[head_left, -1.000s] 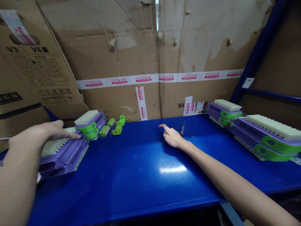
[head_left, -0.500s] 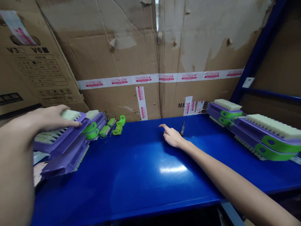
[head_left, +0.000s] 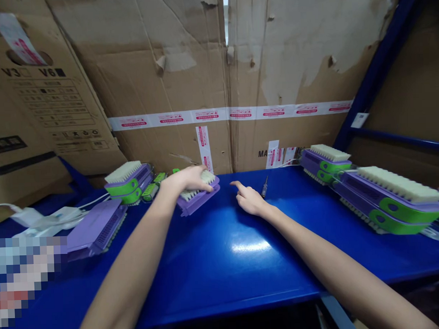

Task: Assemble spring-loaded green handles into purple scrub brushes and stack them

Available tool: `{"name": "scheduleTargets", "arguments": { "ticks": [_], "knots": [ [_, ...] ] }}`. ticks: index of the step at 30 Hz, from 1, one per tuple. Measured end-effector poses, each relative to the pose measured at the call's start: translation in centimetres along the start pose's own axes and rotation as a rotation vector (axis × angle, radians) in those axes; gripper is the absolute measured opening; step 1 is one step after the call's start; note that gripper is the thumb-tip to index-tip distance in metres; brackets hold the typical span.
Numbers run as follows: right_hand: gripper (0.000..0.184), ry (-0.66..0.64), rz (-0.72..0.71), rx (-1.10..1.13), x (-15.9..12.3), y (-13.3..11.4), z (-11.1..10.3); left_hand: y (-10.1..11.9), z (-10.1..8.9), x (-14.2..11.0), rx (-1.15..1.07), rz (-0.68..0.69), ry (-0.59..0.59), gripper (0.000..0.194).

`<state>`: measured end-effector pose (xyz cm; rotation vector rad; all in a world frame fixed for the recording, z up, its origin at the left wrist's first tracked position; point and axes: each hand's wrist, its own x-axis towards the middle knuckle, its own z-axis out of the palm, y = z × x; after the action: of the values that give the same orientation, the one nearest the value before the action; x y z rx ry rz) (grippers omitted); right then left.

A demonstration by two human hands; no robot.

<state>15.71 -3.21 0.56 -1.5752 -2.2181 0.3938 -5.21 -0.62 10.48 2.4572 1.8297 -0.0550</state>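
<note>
My left hand [head_left: 187,179] grips a purple brush head [head_left: 198,201] with cream bristles facing up, held slightly tilted near the middle of the blue table [head_left: 215,260]. The thumb lies along its near side and the fingers reach over the bristles. My right hand [head_left: 250,200] rests on the table to the right of it, index finger stretched out and the other fingers curled, with nothing visible in it. Just beyond the right hand lies a small screwdriver [head_left: 265,187]. At the left, a matching purple brush head [head_left: 95,226] sits bristles down.
Purple and green brush assemblies stand at the back left [head_left: 128,181], back right [head_left: 325,161] and right [head_left: 393,197]. Small green parts [head_left: 150,190] lie behind my left wrist. A white power strip [head_left: 52,220] with cables is at the far left. Cardboard [head_left: 173,84] walls the back.
My left hand has lifted the upper purple brush head off the left stack and carried it right, towards the middle. The lower one stays behind. My right hand has barely moved.
</note>
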Motion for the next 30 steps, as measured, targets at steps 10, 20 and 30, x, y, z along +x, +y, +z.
{"name": "scheduleTargets", "arguments": {
  "ticks": [10,20,30],
  "knots": [
    [0.051,0.140,0.036,0.056,0.5,0.8,0.3,2.9,4.6,4.4,-0.140,0.212,0.059,0.082],
    [0.066,0.273,0.024,-0.026,0.2,1.0,-0.1,3.2,6.4,2.4,0.004,0.254,0.375,0.075],
    [0.073,0.173,-0.098,-0.065,0.4,1.4,0.2,-0.8,7.5,0.1,0.186,-0.014,0.511,0.053]
  ]
}}
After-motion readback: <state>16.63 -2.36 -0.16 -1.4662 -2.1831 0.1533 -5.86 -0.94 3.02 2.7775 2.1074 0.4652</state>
